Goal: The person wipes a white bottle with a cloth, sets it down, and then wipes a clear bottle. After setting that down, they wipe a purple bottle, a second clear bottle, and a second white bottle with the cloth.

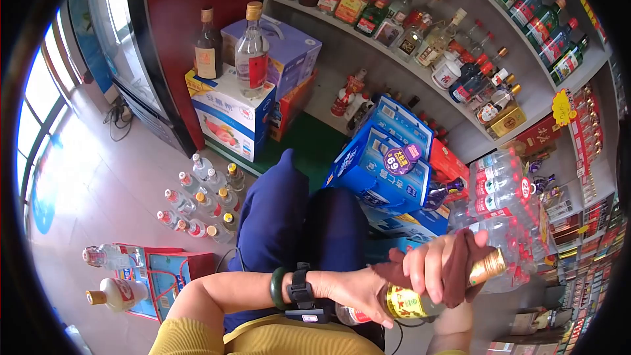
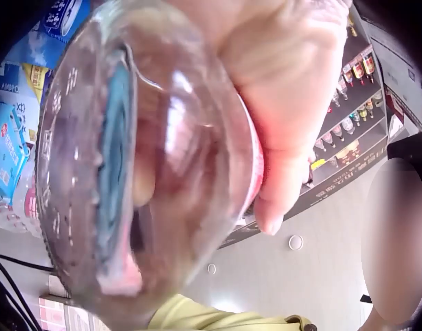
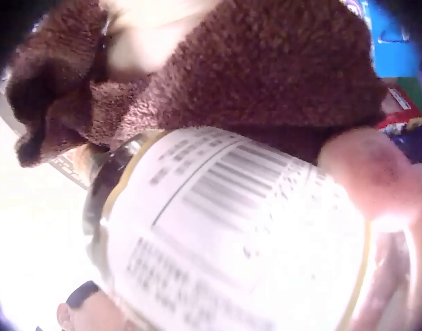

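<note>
My left hand (image 1: 358, 292) grips the lower part of a clear glass bottle (image 1: 406, 304) with a yellow label and a gold cap (image 1: 489, 266). The bottle lies tilted in front of my body, cap to the right. Around its upper part, my right hand (image 1: 428, 268) holds a brown towelling cloth (image 1: 460, 271). The left wrist view shows the bottle's clear base (image 2: 176, 172) up close, with my left thumb (image 2: 283, 172) along its side. In the right wrist view the cloth (image 3: 266, 76) lies against the bottle beside a white barcode label (image 3: 232, 221).
Several bottles (image 1: 209, 205) stand on the floor left of my knees, near a red-blue gift bag (image 1: 187, 269) with two bottles by it. Blue cartons (image 1: 378, 167) and shrink-wrapped bottles (image 1: 496, 187) are at the right. Two bottles stand on a white box (image 1: 227, 115), before stocked shelves (image 1: 368, 33).
</note>
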Available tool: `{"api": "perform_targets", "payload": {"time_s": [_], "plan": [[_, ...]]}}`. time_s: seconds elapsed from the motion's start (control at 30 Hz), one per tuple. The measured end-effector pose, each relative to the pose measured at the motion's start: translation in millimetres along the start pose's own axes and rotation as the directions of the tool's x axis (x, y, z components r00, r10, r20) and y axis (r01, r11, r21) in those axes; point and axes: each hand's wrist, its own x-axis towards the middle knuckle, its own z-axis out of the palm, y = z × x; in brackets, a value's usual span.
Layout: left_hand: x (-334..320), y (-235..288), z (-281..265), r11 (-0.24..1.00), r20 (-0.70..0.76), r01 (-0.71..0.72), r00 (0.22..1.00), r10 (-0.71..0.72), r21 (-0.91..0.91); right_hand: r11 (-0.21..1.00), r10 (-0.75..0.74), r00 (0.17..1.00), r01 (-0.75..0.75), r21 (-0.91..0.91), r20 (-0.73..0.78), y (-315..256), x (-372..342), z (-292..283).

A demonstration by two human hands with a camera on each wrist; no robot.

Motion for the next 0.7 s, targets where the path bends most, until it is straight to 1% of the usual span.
{"api": "perform_targets", "payload": {"time_s": [0.07,0.1,0.13,0.17,0.2,0.23,0.27,0.3,0.33,0.4,0.43,0.47,0.53,0.57,0.6,0.67,0.7], "plan": [[1.6,14.8,-2.2,0.977,-0.083,0.213,0.973,-0.214,-0.022,0.997,-0.03,0.983,0.017,-0.072,-0.183,0.7,-4.9,8.7],[2.2,7.0,-3.7,0.983,-0.129,0.165,0.98,-0.154,0.077,0.98,-0.198,0.873,0.163,-0.115,-0.445,14.6,-3.2,29.5],[2.5,-0.8,-5.1,0.977,-0.169,0.119,0.982,-0.089,0.177,0.937,-0.343,0.669,0.288,-0.196,-0.66,29.0,-2.0,48.7],[0.3,4.5,-4.3,0.973,-0.204,0.229,0.955,-0.216,0.039,0.96,-0.258,0.618,0.254,-0.121,-0.743,25.8,-7.5,44.9],[-0.4,-3.9,-5.5,0.973,-0.244,0.225,0.948,-0.206,0.054,0.957,-0.266,0.61,0.259,-0.13,-0.747,28.3,-9.7,38.6],[-1.7,-10.5,-6.0,0.964,-0.324,0.228,0.93,-0.175,0.134,0.939,-0.344,0.577,0.188,-0.289,-0.741,30.7,-10.6,30.2],[-2.0,-14.2,-6.6,0.95,-0.391,0.23,0.911,-0.133,0.213,0.89,-0.425,0.545,0.105,-0.443,-0.723,31.5,-5.7,28.5],[-1.1,-13.4,-8.5,0.946,-0.439,0.257,0.886,-0.149,0.198,0.917,-0.379,0.356,0.021,-0.399,-0.854,37.4,8.1,39.5],[0.3,-14.2,-12.0,0.923,-0.472,0.266,0.875,-0.111,0.277,0.9,-0.412,0.395,0.035,-0.435,-0.821,33.1,9.5,34.5],[3.7,-4.0,-15.0,0.871,-0.54,0.44,0.799,-0.266,0.221,0.848,-0.472,0.242,-0.136,-0.512,-0.848,41.7,13.5,32.8],[4.7,-4.4,-16.8,0.837,-0.579,0.474,0.776,-0.25,0.274,0.925,-0.38,0.326,0.12,-0.361,-0.866,48.1,-6.9,21.6],[7.1,-11.8,-16.8,0.762,-0.618,0.344,0.781,0.093,0.549,0.891,-0.447,0.364,0.1,-0.443,-0.817,45.9,1.8,27.7],[10.3,-21.5,-19.7,0.746,-0.705,0.399,0.697,0.131,0.533,0.845,-0.523,0.238,0.015,-0.535,-0.818,60.9,-1.4,22.1],[11.0,-23.4,-24.0,0.7,-0.704,0.398,0.678,0.212,0.593,0.748,-0.617,0.251,-0.108,-0.655,-0.746,66.4,-0.9,17.9],[10.2,-23.5,-26.9,0.651,-0.685,0.388,0.669,0.289,0.653,0.596,-0.678,0.33,-0.276,-0.754,-0.657,65.6,-3.4,15.1],[8.5,-21.1,-32.5,0.516,-0.655,0.444,0.666,0.357,0.733,0.591,-0.729,0.269,-0.216,-0.777,-0.629,78.8,2.5,18.0],[8.0,-21.6,-35.0,0.488,-0.633,0.431,0.664,0.398,0.759,0.612,-0.69,0.347,-0.191,-0.768,-0.636,77.2,-0.4,20.8]]}}
